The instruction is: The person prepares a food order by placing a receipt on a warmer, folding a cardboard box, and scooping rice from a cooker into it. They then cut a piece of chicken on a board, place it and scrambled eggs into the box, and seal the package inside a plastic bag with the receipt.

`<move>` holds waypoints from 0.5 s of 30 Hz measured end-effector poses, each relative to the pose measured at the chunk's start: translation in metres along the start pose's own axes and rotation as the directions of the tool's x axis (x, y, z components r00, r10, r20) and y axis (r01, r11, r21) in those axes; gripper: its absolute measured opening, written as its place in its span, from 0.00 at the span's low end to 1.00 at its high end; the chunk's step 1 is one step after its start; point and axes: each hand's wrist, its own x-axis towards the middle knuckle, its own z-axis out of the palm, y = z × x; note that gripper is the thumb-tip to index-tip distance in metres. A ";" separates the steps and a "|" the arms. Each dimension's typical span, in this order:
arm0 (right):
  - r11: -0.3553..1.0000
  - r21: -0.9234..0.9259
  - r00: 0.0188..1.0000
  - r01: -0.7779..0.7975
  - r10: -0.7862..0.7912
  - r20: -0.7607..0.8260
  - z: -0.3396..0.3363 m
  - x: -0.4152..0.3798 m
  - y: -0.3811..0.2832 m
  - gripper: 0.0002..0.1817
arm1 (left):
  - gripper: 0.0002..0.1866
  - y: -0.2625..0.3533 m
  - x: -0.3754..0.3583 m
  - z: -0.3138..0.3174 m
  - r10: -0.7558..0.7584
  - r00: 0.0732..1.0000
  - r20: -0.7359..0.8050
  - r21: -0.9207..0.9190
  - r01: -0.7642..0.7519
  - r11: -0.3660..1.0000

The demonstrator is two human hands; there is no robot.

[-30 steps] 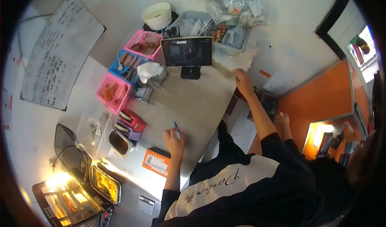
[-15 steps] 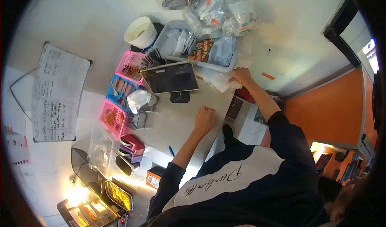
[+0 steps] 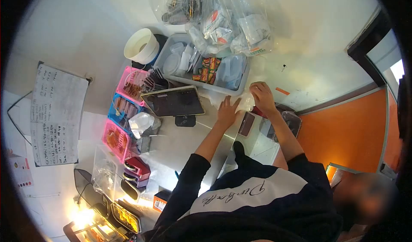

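Observation:
My right hand (image 3: 262, 98) is at the table's far right corner, its fingers closed on the edge of a thin, clear-white plastic bag (image 3: 245, 102). My left hand (image 3: 228, 111) reaches to the same bag from the left, fingers spread and touching it. Partly under my hands, the bag lies beside a clear plastic bin (image 3: 207, 86) that holds lids, orange-red sachets (image 3: 209, 70) and clear containers. A tablet on a stand (image 3: 174, 102) stands to the left of my left hand.
Filled plastic bags (image 3: 253, 34) hang above the bin. Pink and blue baskets (image 3: 115, 140) line the table's wall side, with a white bucket (image 3: 140, 46) behind. A lit food warmer (image 3: 96, 231) sits at lower left. Another person (image 3: 365, 197) is at the right.
My left hand has moved from the bare tabletop to the plastic bag, its fingers spreading. My right hand stays at the bag by the bin's corner. The whole view has shifted slightly.

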 end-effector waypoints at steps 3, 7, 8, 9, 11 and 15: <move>0.931 0.294 0.974 -0.215 0.227 -0.008 -0.013 -0.007 -0.022 0.05 | 0.32 -0.018 -0.002 0.010 0.035 0.998 0.054 0.102 -0.040 0.994; 0.900 0.347 0.962 -0.263 0.270 0.029 -0.056 0.011 -0.066 0.03 | 0.31 -0.017 0.001 0.007 -0.008 0.980 0.199 0.001 0.007 1.000; 0.917 0.340 0.976 -0.210 0.215 0.022 -0.068 0.021 -0.078 0.03 | 0.31 -0.016 0.003 0.008 -0.026 0.969 0.245 -0.017 0.031 0.999; 0.930 0.334 0.987 -0.155 0.159 0.015 -0.073 0.027 -0.087 0.03 | 0.30 -0.014 0.007 0.010 -0.032 0.966 0.255 0.028 0.026 0.999; 0.898 0.366 0.967 -0.246 0.253 0.029 -0.063 0.030 -0.089 0.04 | 0.29 -0.007 0.022 0.012 -0.025 0.963 0.267 0.115 -0.006 0.993; 0.798 0.316 0.843 -0.512 0.537 0.011 -0.017 0.027 -0.070 0.06 | 0.26 0.017 0.012 0.005 0.058 0.998 0.035 0.074 -0.060 0.995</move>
